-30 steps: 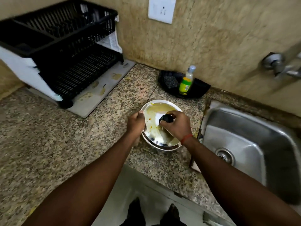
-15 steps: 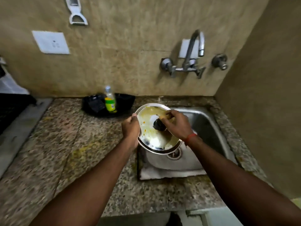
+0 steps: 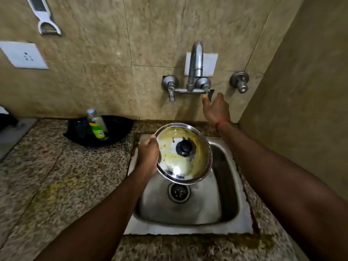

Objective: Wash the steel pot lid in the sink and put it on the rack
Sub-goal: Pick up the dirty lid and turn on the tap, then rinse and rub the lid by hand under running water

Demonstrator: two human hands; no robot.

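Note:
The steel pot lid (image 3: pixel 188 166), smeared with yellow food and topped by a black knob, hangs tilted over the steel sink (image 3: pixel 188 213). My left hand (image 3: pixel 148 155) grips its left rim. My right hand (image 3: pixel 215 108) is up at the wall tap (image 3: pixel 195 72), fingers touching the tap's right lever (image 3: pixel 209 94). No water runs from the spout. The rack is almost out of view; only a dark corner (image 3: pixel 7 119) shows at the far left edge.
A black tray (image 3: pixel 116 129) with a green-labelled soap bottle (image 3: pixel 96 125) and a scrubber sits on the granite counter left of the sink. A second valve (image 3: pixel 240 82) juts from the wall at right. The side wall stands close on the right.
My right hand let go of the lid's knob and rose to the tap lever. The lid moved further right, over the sink, held by my left hand alone.

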